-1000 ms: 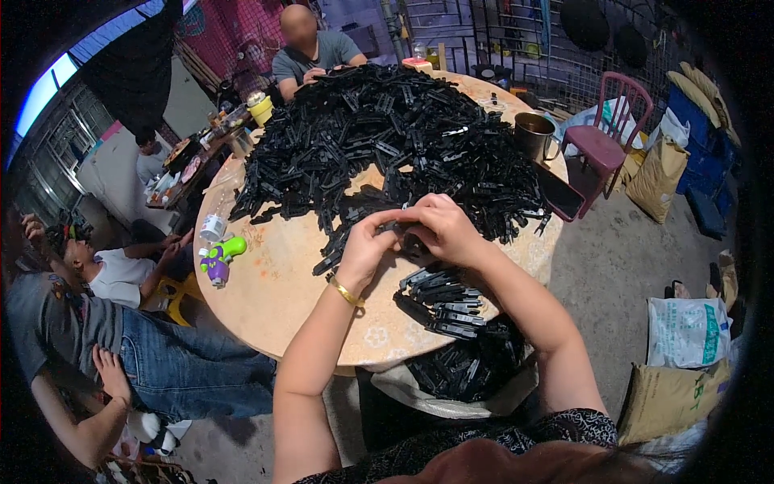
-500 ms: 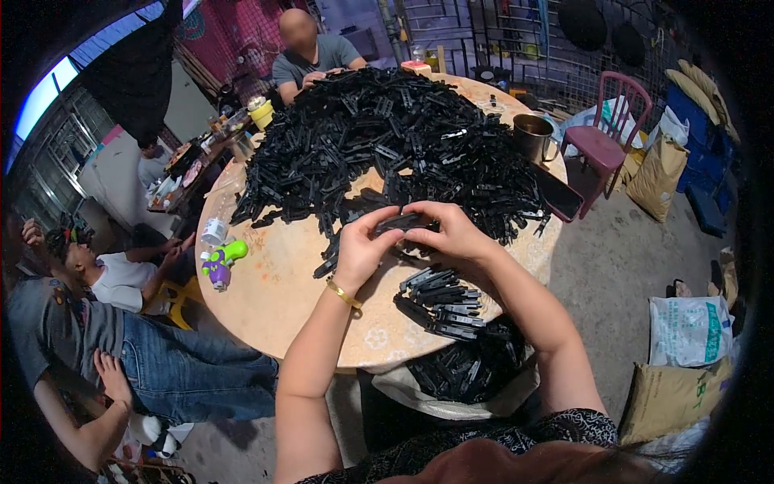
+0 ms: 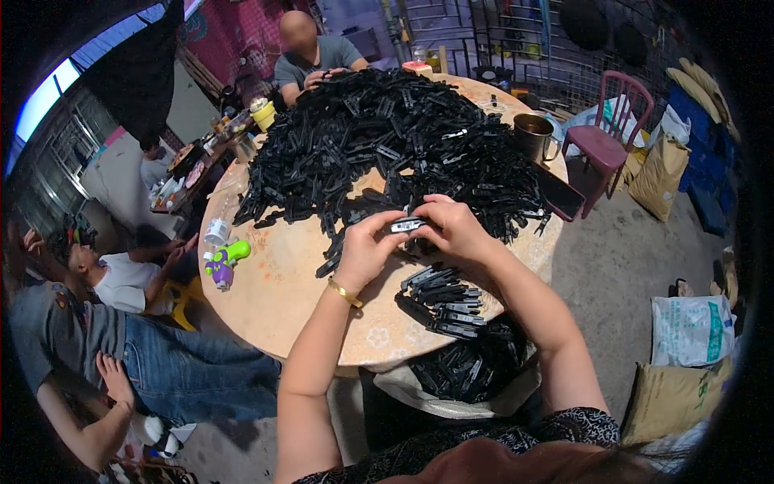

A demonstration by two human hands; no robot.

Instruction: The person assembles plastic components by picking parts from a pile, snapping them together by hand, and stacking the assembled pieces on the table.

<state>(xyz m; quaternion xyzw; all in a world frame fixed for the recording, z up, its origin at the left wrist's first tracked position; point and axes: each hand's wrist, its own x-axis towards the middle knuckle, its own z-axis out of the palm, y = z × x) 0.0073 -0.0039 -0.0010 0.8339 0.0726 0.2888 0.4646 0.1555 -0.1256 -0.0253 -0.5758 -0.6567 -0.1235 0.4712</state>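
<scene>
Between the fingertips of both hands I hold a slim black plastic part with a pale silvery face turned up. My left hand, with a gold bracelet at its wrist, pinches one end. The other end is pinched by my right hand. Just beyond my fingers rises a big pile of similar black parts, covering much of the round table. A smaller group of these parts lies in rows by the near edge, below my right hand. Under that edge, an open white sack holds more black parts.
A green and purple toy gun and a clear plastic bottle are at the left. On the right are a metal mug, a dark phone and a red chair. A person sits across; others are at left.
The part in my fingers has turned, so its silvery face now shows instead of a dark side. My hands stay in nearly the same place.
</scene>
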